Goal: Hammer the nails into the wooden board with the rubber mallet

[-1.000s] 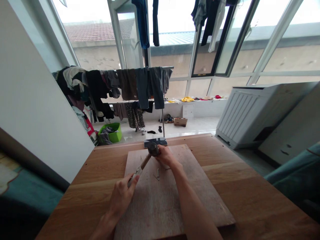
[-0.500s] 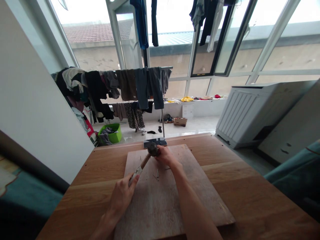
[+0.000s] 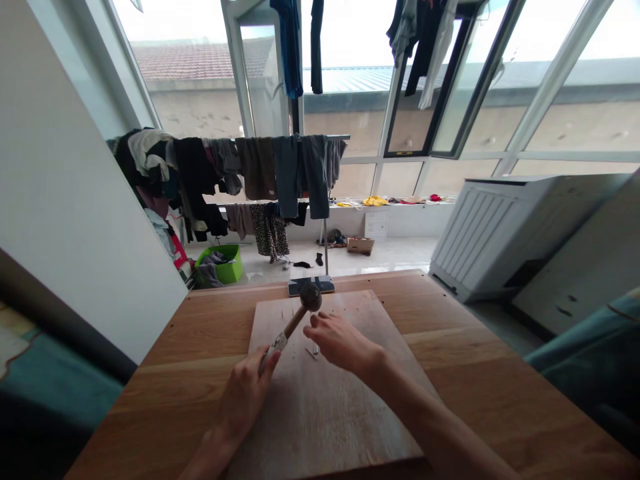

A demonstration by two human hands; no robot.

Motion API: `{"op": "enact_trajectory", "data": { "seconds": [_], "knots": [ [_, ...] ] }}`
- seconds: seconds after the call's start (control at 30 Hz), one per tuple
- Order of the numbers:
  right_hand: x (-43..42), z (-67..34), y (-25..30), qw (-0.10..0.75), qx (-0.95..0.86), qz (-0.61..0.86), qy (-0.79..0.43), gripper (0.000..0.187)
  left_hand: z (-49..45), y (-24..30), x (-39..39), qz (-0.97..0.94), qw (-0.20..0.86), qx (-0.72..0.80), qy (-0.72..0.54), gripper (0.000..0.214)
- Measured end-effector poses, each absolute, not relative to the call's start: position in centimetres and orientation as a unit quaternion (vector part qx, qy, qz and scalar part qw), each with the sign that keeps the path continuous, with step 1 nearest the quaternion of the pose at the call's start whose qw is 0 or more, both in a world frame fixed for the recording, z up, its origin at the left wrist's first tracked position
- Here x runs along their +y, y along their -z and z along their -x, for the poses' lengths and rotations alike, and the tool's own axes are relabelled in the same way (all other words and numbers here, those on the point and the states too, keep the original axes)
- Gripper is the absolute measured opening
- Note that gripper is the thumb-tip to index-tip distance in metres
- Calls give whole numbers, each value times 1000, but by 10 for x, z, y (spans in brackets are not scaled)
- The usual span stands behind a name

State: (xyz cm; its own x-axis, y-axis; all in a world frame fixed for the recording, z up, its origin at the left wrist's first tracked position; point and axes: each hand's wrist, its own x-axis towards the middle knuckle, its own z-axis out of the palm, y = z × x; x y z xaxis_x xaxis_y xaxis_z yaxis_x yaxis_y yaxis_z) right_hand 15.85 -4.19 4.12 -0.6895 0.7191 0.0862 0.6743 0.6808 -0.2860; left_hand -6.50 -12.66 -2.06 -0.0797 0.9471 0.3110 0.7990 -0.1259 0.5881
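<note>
My left hand [image 3: 244, 390] is wrapped round the lower handle of a hammer [image 3: 294, 323], whose dark head is raised toward the far end of a pale wooden board [image 3: 320, 413]. Close to the right of the hammer, my right hand [image 3: 345, 340] hovers over the board with its fingers curled together. Whether anything sits between those fingertips is too small to make out. Loose nails [image 3: 311, 353] lie just below them, partly covered by the hand. A few thin nails [image 3: 283, 314] seem to stand upright near the board's far left corner.
Beneath the board is a wooden table [image 3: 200, 373]. A phone [image 3: 327, 285] rests at its far edge, behind the hammer head. Beyond are a loaded clothes rack [image 3: 287, 177], a green basket [image 3: 231, 267] and a white appliance [image 3: 480, 233] at right.
My right hand has drawn back from beside the hammer head toward me, and its forearm now slants in from farther right. The left hand keeps its grip on the hammer, nearly unmoved.
</note>
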Motion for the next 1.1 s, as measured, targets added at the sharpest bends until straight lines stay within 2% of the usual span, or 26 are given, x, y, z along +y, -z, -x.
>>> {"op": "enact_trajectory", "data": {
  "seconds": [0.17, 0.4, 0.5, 0.63, 0.83, 0.93, 1.1],
  "knots": [
    [-54, -152, -32, 15, -958, 284, 30, 16, 64, 18, -126, -662, 99, 646, -366, 49],
    [-34, -148, -22, 49, -966, 253, 1, 15, 65, 13, -126, -647, 119, 656, -369, 53],
    [-24, -156, -21, 86, -963, 253, -45, 14, 64, 12, -127, -642, 122, 658, -373, 53],
    [-2, -171, -16, 189, -928, 298, -116, 30, 64, 12, -128, -637, 128, 659, -378, 54],
    [26, -175, 18, 352, -814, 423, -184, 11, 66, 10, -127, -629, 146, 666, -374, 57],
    [27, -174, 31, 388, -781, 445, -202, 8, 67, 9, -127, -623, 152, 669, -376, 58],
    [24, -175, 35, 400, -777, 435, -215, 11, 66, 8, -128, -622, 150, 668, -381, 58]
  ]
}}
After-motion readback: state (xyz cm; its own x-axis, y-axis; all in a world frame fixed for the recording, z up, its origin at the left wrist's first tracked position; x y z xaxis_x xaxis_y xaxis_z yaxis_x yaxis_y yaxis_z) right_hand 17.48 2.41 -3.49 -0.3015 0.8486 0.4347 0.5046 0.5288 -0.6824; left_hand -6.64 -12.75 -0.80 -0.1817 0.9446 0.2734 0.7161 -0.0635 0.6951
